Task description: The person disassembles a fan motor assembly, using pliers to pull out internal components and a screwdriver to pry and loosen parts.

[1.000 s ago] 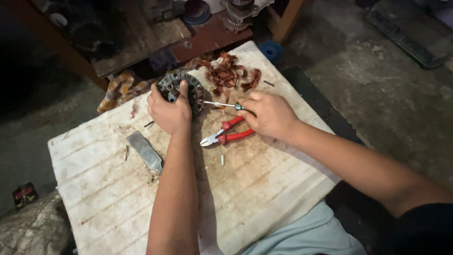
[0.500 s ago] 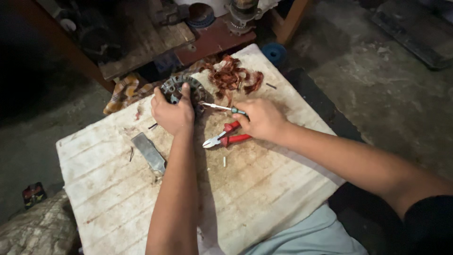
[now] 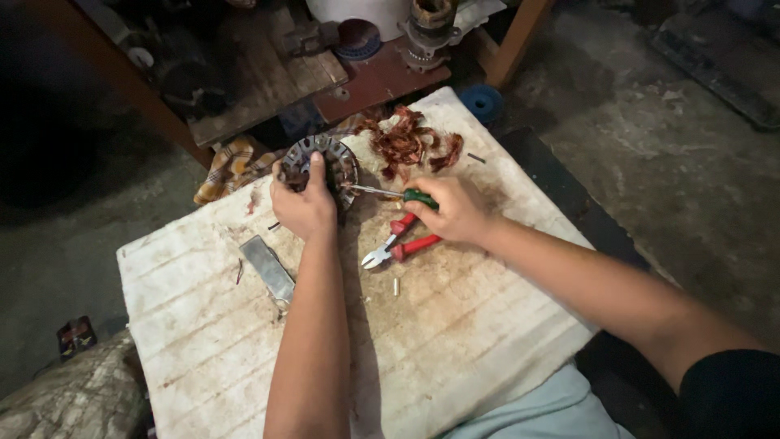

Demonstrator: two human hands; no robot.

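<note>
Overhead: left hand (image 3: 302, 203) clamped on stator (image 3: 321, 162) at far edge of bench (image 3: 455, 341), pinning it flat against prying. Right hand (image 3: 455, 210) in closed grip on green-handled screwdriver (image 3: 390, 193), tip poked into stator rim. Red-handled cutters (image 3: 400, 242) just beside right hand, within reach. Pulled copper wire (image 3: 406, 142) heaped beyond, out of working area. Metal bar (image 3: 268, 268) apart, left.

Red-handled pliers (image 3: 400, 243), green-handled screwdriver (image 3: 390, 193), coppery-red wire scraps (image 3: 409, 141), yellow checked cloth (image 3: 229, 164).
</note>
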